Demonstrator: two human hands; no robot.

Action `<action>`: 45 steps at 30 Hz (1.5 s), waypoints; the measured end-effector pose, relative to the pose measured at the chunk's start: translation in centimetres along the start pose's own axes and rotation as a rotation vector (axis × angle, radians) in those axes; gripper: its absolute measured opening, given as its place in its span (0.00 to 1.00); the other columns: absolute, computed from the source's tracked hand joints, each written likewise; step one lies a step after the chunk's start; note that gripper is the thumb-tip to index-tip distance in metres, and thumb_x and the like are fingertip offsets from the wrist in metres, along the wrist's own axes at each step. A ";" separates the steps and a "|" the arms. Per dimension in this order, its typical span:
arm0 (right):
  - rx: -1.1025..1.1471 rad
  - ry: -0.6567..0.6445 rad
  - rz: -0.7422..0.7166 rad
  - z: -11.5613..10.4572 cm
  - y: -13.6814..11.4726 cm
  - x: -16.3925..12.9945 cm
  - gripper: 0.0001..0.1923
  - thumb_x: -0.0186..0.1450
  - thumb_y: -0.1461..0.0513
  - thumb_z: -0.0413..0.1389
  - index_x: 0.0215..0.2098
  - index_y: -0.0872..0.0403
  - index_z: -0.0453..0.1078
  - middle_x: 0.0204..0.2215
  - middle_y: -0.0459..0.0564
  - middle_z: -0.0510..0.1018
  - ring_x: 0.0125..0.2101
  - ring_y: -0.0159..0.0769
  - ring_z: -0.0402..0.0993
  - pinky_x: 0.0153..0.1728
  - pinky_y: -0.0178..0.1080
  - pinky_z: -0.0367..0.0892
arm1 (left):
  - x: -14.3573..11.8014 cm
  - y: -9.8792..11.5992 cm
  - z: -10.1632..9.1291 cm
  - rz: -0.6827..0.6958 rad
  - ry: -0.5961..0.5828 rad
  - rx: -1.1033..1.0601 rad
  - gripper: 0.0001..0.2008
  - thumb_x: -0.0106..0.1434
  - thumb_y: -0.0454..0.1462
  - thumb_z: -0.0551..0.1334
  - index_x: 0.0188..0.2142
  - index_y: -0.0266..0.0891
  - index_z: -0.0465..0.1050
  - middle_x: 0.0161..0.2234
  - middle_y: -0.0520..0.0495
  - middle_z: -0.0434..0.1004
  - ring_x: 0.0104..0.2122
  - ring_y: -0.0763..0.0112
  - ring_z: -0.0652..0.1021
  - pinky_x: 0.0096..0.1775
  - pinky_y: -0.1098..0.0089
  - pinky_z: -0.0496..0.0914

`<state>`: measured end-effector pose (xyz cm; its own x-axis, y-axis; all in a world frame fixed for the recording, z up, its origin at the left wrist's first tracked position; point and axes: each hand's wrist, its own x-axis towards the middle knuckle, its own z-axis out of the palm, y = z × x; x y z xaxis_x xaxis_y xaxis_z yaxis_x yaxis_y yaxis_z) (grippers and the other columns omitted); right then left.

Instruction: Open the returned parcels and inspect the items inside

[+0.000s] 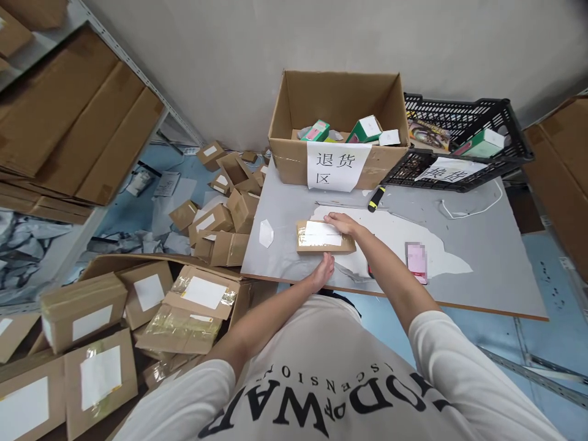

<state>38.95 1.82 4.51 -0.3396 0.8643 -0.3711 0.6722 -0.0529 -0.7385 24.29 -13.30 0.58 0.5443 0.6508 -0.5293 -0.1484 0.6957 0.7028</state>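
Head view is showing us standing at a grey table [482,257] whose top is peeling to white in a broad patch near the middle, set against a pale wall, with a blue floor showing on either side. To the left, flattened cardboard sheets [68,122] are lying on a metal shelf, and a heap of small taped cartons [138,306] with white labels is spilling across the floor beside us. At the far edge of the table an open cardboard box [337,116] is holding green and white packets, and a paper sign [336,165] taped to its front is reading 退货区. Right of it a black plastic crate [463,147] is carrying a second sheet of paper [448,170], whose writing we cannot read with certainty. A yellow and black marker-like tool [375,199] is lying just in front of the box, a white cord [473,205] is curling farther right, and a blurred pink item [416,260] is lying near the right forearm. Our shirt is showing large printed letters, only partly legible. A small brown parcel [325,237] with a white label is lying flat on the table, toward its near left. We are laying our right hand [342,223] flat over the parcel's far right corner, fingers spread and touching it, while our left hand [324,269] is resting loosely curled just at its near edge, gripping nothing.
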 end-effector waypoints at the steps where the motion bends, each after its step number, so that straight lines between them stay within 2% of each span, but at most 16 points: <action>1: -0.004 0.002 0.000 0.1 0.0 0.0 0.26 0.60 0.41 0.51 0.40 0.51 0.74 0.39 0.50 0.80 0.40 0.44 0.71 0.47 0.43 0.62 | -0.1 0.1 -0.1 -0.012 0.001 0.007 0.44 0.57 0.65 0.31 0.66 0.45 0.25 0.68 0.49 0.28 0.66 0.69 0.40 0.63 0.61 0.41; 3: 0.031 0.031 -0.009 0.1 0.2 -0.2 0.25 0.60 0.42 0.53 0.43 0.50 0.73 0.42 0.50 0.79 0.42 0.45 0.71 0.49 0.43 0.61 | -0.2 0.4 -0.4 -0.042 0.005 0.029 0.44 0.58 0.65 0.33 0.67 0.45 0.28 0.68 0.47 0.30 0.66 0.67 0.40 0.63 0.61 0.43; 5: 0.095 0.115 -0.049 0.1 0.6 -0.5 0.24 0.60 0.44 0.53 0.47 0.49 0.72 0.46 0.50 0.78 0.47 0.46 0.70 0.52 0.44 0.59 | -0.6 0.8 -0.9 -0.068 0.016 0.074 0.45 0.58 0.65 0.37 0.67 0.45 0.33 0.68 0.46 0.33 0.66 0.64 0.42 0.63 0.58 0.45; 7: 0.142 0.272 -0.103 0.0 1.7 -1.5 0.25 0.62 0.46 0.51 0.51 0.50 0.70 0.51 0.51 0.75 0.52 0.45 0.67 0.55 0.45 0.56 | -1.2 1.4 -1.6 -0.070 0.030 0.170 0.44 0.58 0.65 0.44 0.66 0.45 0.44 0.67 0.45 0.41 0.66 0.58 0.46 0.63 0.54 0.48; 9: 0.165 0.502 -0.099 0.1 3.9 -3.3 0.26 0.65 0.48 0.46 0.54 0.52 0.67 0.54 0.53 0.71 0.54 0.44 0.65 0.56 0.45 0.56 | -2.1 2.5 -2.4 -0.021 0.044 0.315 0.42 0.56 0.63 0.53 0.62 0.42 0.57 0.65 0.42 0.53 0.64 0.51 0.55 0.62 0.52 0.51; 11: 0.193 0.762 0.020 0.8 7.1 -6.0 0.27 0.66 0.49 0.42 0.55 0.55 0.64 0.54 0.57 0.70 0.54 0.43 0.65 0.54 0.45 0.59 | -3.2 4.0 -3.4 0.083 0.072 0.490 0.39 0.53 0.59 0.61 0.58 0.38 0.65 0.59 0.38 0.64 0.59 0.47 0.64 0.60 0.52 0.55; 13: 0.157 0.882 0.227 2.0 10.7 -9.2 0.27 0.65 0.51 0.43 0.54 0.59 0.63 0.52 0.61 0.71 0.52 0.44 0.67 0.53 0.46 0.60 | -4.0 5.8 -4.4 0.217 0.146 0.707 0.36 0.53 0.57 0.62 0.56 0.39 0.66 0.57 0.39 0.67 0.58 0.46 0.66 0.59 0.52 0.57; 16: 0.028 0.793 0.469 4.6 14.8 -13.0 0.27 0.60 0.51 0.50 0.51 0.60 0.63 0.50 0.64 0.71 0.51 0.48 0.67 0.53 0.47 0.60 | -3.9 8.4 -5.7 0.389 0.305 1.080 0.41 0.52 0.55 0.64 0.60 0.40 0.60 0.63 0.40 0.56 0.63 0.45 0.55 0.63 0.51 0.46; 19: -0.030 0.668 0.597 6.9 16.0 -14.2 0.27 0.56 0.51 0.56 0.50 0.57 0.62 0.49 0.62 0.70 0.51 0.48 0.67 0.51 0.46 0.62 | -1.9 10.0 -6.5 0.407 0.369 1.353 0.56 0.41 0.55 0.71 0.64 0.38 0.49 0.67 0.36 0.40 0.65 0.40 0.40 0.62 0.45 0.32; 22: -0.065 0.572 0.672 8.0 15.4 -13.5 0.29 0.53 0.52 0.59 0.49 0.54 0.60 0.49 0.61 0.68 0.49 0.50 0.67 0.48 0.48 0.64 | 0.3 10.2 -6.6 0.349 0.320 1.465 0.66 0.33 0.55 0.73 0.65 0.36 0.44 0.67 0.30 0.34 0.65 0.39 0.35 0.59 0.42 0.26; 26: -0.053 0.565 0.724 8.3 14.8 -12.6 0.26 0.51 0.58 0.61 0.47 0.51 0.59 0.48 0.59 0.66 0.49 0.51 0.66 0.47 0.52 0.63 | 1.7 9.9 -6.5 0.312 0.232 1.426 0.65 0.32 0.57 0.72 0.65 0.37 0.45 0.67 0.29 0.35 0.65 0.40 0.35 0.59 0.43 0.26; 32: 0.055 0.599 0.616 7.6 15.1 -13.0 0.23 0.55 0.63 0.54 0.49 0.56 0.59 0.47 0.61 0.68 0.47 0.48 0.68 0.49 0.51 0.63 | 2.1 9.5 -7.2 0.329 0.220 1.403 0.63 0.34 0.55 0.73 0.64 0.35 0.47 0.66 0.29 0.39 0.65 0.40 0.36 0.60 0.46 0.26; 35: 0.158 0.590 0.519 6.9 14.5 -13.8 0.25 0.59 0.60 0.48 0.55 0.56 0.55 0.42 0.55 0.72 0.38 0.40 0.72 0.41 0.45 0.69 | 2.2 9.3 -7.5 0.331 0.203 1.405 0.62 0.35 0.54 0.73 0.64 0.36 0.46 0.66 0.31 0.39 0.65 0.40 0.37 0.61 0.45 0.29; 37: 0.317 0.572 0.409 6.7 13.8 -14.6 0.28 0.61 0.58 0.46 0.59 0.54 0.52 0.36 0.50 0.74 0.29 0.36 0.72 0.33 0.42 0.70 | 2.2 9.2 -7.7 0.319 0.194 1.445 0.62 0.36 0.53 0.73 0.65 0.38 0.45 0.66 0.32 0.39 0.65 0.40 0.38 0.61 0.45 0.33; 40: 0.550 0.524 0.255 6.6 12.6 -15.7 0.32 0.61 0.54 0.48 0.62 0.52 0.51 0.33 0.47 0.75 0.23 0.32 0.68 0.26 0.39 0.68 | 2.1 9.3 -7.9 0.323 0.184 1.490 0.61 0.36 0.51 0.73 0.65 0.39 0.44 0.66 0.33 0.40 0.65 0.40 0.40 0.62 0.46 0.37; 45: 0.655 0.456 0.229 6.6 11.0 -16.6 0.37 0.59 0.50 0.52 0.64 0.51 0.52 0.29 0.46 0.75 0.20 0.32 0.66 0.23 0.39 0.66 | 2.2 9.7 -8.4 0.393 0.115 1.464 0.61 0.35 0.47 0.74 0.65 0.37 0.46 0.66 0.33 0.41 0.65 0.41 0.42 0.63 0.49 0.40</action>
<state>47.65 -16.45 -1.20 0.1538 0.9072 -0.3916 0.1249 -0.4110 -0.9030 17.11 -2.60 2.21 0.5910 0.7849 -0.1864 0.6982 -0.3820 0.6054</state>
